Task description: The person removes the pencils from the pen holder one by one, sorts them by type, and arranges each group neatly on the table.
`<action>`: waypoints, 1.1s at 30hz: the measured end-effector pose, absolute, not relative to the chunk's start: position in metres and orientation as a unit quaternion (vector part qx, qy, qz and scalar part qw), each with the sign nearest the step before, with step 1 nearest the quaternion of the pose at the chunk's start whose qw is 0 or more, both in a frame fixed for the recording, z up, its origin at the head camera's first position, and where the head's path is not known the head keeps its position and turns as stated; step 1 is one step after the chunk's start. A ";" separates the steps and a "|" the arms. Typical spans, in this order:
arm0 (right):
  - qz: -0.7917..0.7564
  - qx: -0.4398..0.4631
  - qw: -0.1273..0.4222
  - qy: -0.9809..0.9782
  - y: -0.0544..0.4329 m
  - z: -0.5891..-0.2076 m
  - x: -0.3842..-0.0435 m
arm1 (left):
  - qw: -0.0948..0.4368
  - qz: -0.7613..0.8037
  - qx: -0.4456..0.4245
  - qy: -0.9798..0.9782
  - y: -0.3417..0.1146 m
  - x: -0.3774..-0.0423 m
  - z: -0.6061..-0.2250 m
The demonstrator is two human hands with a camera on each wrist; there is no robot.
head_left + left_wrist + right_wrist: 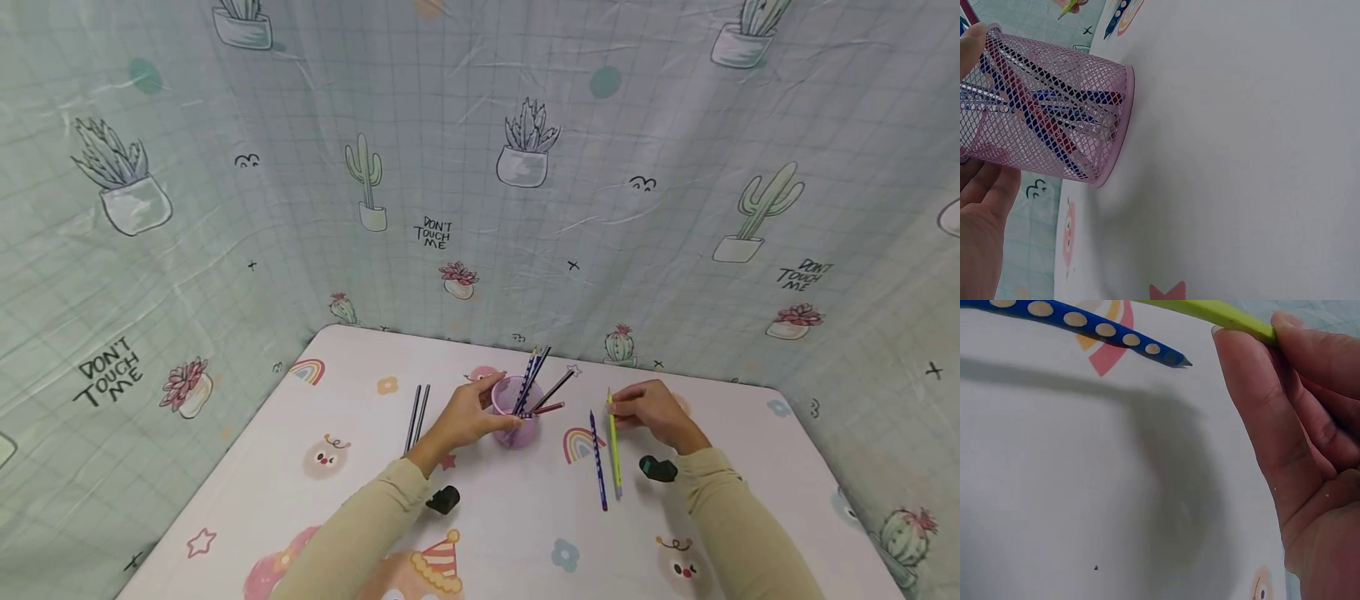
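My left hand (463, 419) holds a pink mesh pencil cup (527, 435), with the thumb at the near side of its rim and the fingers at the far side. Several pencils lean inside the cup, among them dark ones, a dotted blue one and a red pencil (550, 408). To the right, my right hand (660, 410) pinches a yellow-green pencil (615, 458) near its upper end between thumb and fingertips. Beside it on the table lies a blue pencil (598, 467) with pale dots; its sharpened tip shows in the right wrist view.
Two dark striped pencils (415, 412) lie left of the cup, partly behind the left wrist. A small black device sits by each wrist. The white table (510, 533) carries printed cartoon pictures, and a cactus-patterned sheet (480, 208) hangs behind it and along both sides.
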State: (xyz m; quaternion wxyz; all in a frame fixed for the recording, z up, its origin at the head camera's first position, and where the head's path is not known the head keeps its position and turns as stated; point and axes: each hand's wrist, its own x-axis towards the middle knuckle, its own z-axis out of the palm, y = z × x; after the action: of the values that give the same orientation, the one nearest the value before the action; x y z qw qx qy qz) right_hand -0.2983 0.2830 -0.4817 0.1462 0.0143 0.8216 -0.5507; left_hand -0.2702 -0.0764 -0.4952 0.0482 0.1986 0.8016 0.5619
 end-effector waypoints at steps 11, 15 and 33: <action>-0.532 0.027 0.165 0.830 0.283 -0.489 -0.298 | 0.047 0.555 0.200 0.806 -0.075 -0.269 -0.494; -0.524 0.027 0.168 0.835 0.282 -0.493 -0.300 | 0.050 0.558 0.200 0.804 -0.075 -0.269 -0.494; -0.515 0.031 0.164 0.841 0.283 -0.510 -0.300 | 0.050 0.555 0.189 0.809 -0.076 -0.268 -0.493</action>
State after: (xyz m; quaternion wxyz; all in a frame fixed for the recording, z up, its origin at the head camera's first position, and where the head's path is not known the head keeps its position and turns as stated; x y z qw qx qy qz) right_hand -0.3002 0.2833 -0.5099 0.1636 0.0314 0.8409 -0.5150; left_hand -0.2679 -0.0759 -0.4930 0.0496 0.1891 0.8086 0.5549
